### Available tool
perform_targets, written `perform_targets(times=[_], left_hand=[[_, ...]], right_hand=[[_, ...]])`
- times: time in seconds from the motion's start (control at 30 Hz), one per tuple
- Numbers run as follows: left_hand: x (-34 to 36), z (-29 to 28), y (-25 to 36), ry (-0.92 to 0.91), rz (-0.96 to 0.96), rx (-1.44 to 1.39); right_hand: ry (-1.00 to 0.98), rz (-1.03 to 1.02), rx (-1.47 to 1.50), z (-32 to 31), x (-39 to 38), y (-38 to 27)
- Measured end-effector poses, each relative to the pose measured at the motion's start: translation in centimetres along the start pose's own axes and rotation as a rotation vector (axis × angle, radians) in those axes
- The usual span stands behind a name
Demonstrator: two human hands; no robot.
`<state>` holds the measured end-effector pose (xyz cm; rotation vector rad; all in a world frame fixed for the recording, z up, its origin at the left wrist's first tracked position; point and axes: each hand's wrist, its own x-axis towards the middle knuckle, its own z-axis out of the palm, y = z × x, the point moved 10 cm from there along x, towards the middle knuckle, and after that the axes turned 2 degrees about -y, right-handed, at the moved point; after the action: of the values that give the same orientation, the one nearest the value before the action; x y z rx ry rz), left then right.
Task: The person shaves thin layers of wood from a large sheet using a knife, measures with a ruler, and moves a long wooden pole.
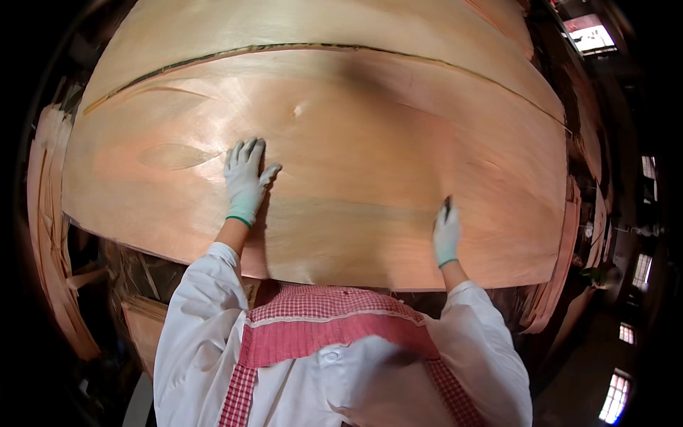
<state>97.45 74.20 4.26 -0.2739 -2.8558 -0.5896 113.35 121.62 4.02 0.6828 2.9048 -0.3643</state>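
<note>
Before me lies a broad, pale sheet of wood veneer (pixel 356 242), with an oval patch-like mark (pixel 174 156) on its left half and a small knot (pixel 297 111) nearer the middle. My left hand (pixel 245 181), in a white glove with a green cuff, rests flat on the veneer with fingers stretched out. Over the right part of the sheet, my right hand (pixel 446 235), gloved alike, is closed around a small dark object (pixel 447 203). Most of that object is hidden by the fingers, so its kind is unclear.
A dark, ragged edge (pixel 249 48) crosses the far part, where another veneer sheet (pixel 306 21) lies. Loose veneer strips (pixel 46 164) hang at the left, and more layered edges (pixel 562 263) show at the right. My checked apron (pixel 334 302) is close to the near edge.
</note>
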Motion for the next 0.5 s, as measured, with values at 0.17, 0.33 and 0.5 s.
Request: perform_targets(times=[0.17,0.33,0.5], left_hand=[[0.7,-0.4,1.9,0.009,0.062,0.035],[-0.3,1.6,3.8,-0.195,0.158,0.192],[-2.2,0.7,5.3,-0.137,0.146,0.21]], right_hand=[[0.083,0.186,0.854,-0.5,4.6,4.5],[-0.054,0.46,0.827,-2.6,4.7,4.5],[-0.22,0.372,1.031,-5.1,5.2,2.0]])
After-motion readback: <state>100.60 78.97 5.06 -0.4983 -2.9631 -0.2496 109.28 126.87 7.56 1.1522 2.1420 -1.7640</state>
